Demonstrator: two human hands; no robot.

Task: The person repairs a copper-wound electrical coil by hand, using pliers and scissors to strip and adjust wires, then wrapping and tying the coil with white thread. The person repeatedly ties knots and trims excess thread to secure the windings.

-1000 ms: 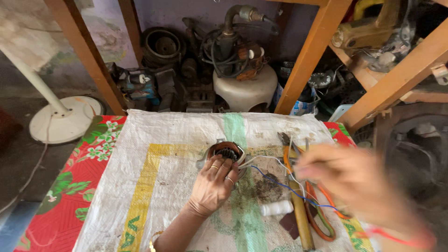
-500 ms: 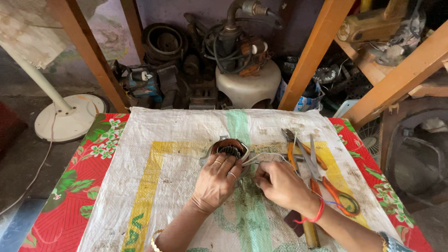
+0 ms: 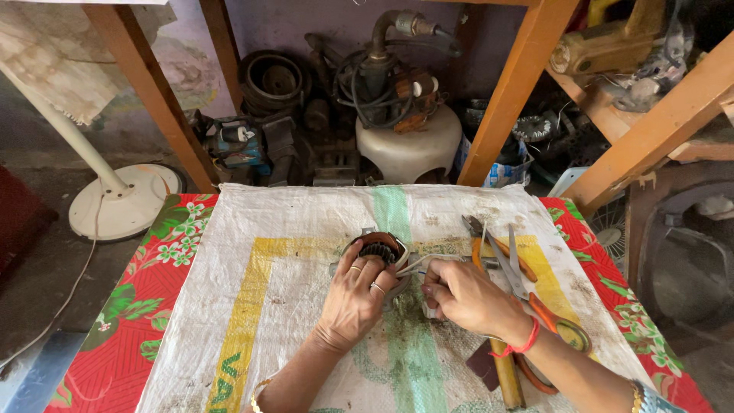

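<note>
On white sack (image 3: 306, 229): left hand (image 3: 353, 297) steadies motor stator (image 3: 378, 251); right hand (image 3: 468, 295) pinches wires (image 3: 417, 265).

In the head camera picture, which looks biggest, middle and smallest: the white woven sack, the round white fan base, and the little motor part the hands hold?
1. White woven sack, by far the largest.
2. Round white fan base, though it sits farther away.
3. Motor part, smallest, held by the left hand.
</note>
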